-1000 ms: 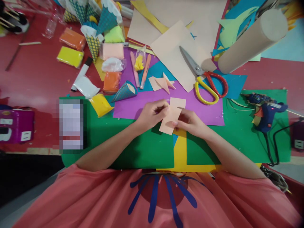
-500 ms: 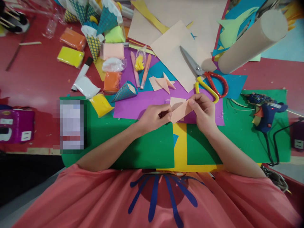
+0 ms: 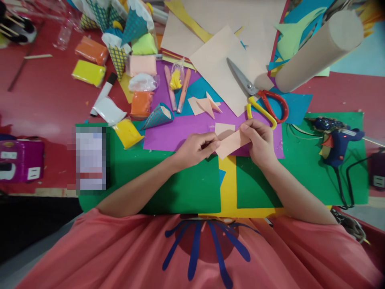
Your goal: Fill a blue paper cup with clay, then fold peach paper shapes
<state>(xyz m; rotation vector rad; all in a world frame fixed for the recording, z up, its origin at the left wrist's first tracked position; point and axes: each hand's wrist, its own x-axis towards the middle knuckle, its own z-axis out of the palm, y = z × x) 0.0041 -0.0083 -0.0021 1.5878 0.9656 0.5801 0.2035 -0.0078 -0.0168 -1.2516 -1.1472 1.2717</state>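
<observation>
Between my two hands is a small peach paper piece [image 3: 233, 145], held over the purple sheet [image 3: 168, 136]. My left hand [image 3: 197, 149] pinches its left end, and my right hand [image 3: 260, 140] grips the upper right corner between thumb and fingers. Another peach paper piece [image 3: 225, 129] lies flat just behind the held one. Farther back rest folded peach scraps [image 3: 207, 105]. Scissors [image 3: 252, 90] with one red and one yellow handle lie beyond my right hand, on a large peach sheet [image 3: 216, 60].
A glue gun [image 3: 338, 146] with its cord sits at the right on the green mat [image 3: 300, 176]. A tall peach cylinder [image 3: 319, 52] leans at back right. Clay packets [image 3: 141, 103], a paper cone [image 3: 159, 115], markers [image 3: 184, 90] and a blurred phone-like rectangle [image 3: 90, 158] are at the left.
The held paper piece has turned in my fingers, now showing a broader face and sitting slightly lower. Both hands shifted only slightly. The things on the table stayed put.
</observation>
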